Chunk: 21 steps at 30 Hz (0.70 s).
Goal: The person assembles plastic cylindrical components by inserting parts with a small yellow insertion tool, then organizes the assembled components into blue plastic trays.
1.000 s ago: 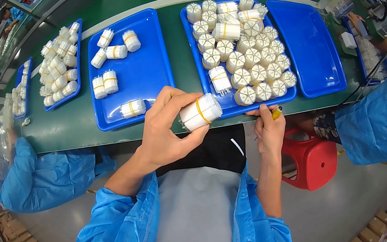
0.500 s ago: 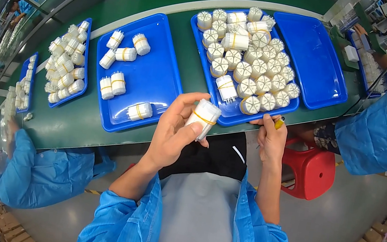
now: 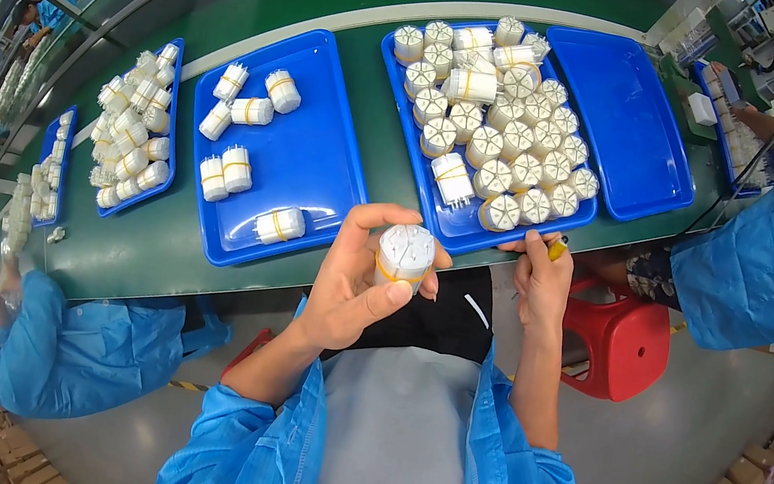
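Fisheye view from head height looks down, close in; it faces across the bench (image 3: 127, 254) from its near edge.

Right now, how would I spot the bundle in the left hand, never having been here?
Find the long green bench, then the blue tray crowded with white bundles. Near that tray's closest left corner is the person's left hand, gripping a yellow-banded white bundle. Its neighbours sit in trays; this one is held up in a hand.
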Each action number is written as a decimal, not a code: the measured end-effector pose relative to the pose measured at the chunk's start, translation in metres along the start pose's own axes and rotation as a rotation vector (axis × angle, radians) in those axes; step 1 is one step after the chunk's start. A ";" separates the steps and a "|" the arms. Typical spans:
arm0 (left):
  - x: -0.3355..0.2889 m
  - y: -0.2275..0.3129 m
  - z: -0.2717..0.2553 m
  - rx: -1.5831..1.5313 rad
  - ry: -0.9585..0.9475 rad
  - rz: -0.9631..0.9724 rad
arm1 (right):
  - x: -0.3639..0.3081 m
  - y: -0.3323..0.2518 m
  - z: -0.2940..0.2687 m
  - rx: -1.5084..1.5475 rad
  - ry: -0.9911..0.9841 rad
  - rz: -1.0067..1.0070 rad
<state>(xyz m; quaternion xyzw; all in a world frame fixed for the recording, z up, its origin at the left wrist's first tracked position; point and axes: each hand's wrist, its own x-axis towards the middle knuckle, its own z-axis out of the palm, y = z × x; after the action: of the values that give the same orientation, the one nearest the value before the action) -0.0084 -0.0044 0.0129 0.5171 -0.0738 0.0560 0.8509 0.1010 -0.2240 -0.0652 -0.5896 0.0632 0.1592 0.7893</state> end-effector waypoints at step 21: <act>0.001 -0.007 -0.006 -0.042 0.038 -0.002 | -0.002 -0.006 0.003 0.005 0.006 -0.036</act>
<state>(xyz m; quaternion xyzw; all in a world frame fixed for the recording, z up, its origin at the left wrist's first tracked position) -0.0055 -0.0017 0.0044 0.4979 -0.0582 0.0636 0.8629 0.1011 -0.2236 -0.0582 -0.5893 0.0554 0.1428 0.7933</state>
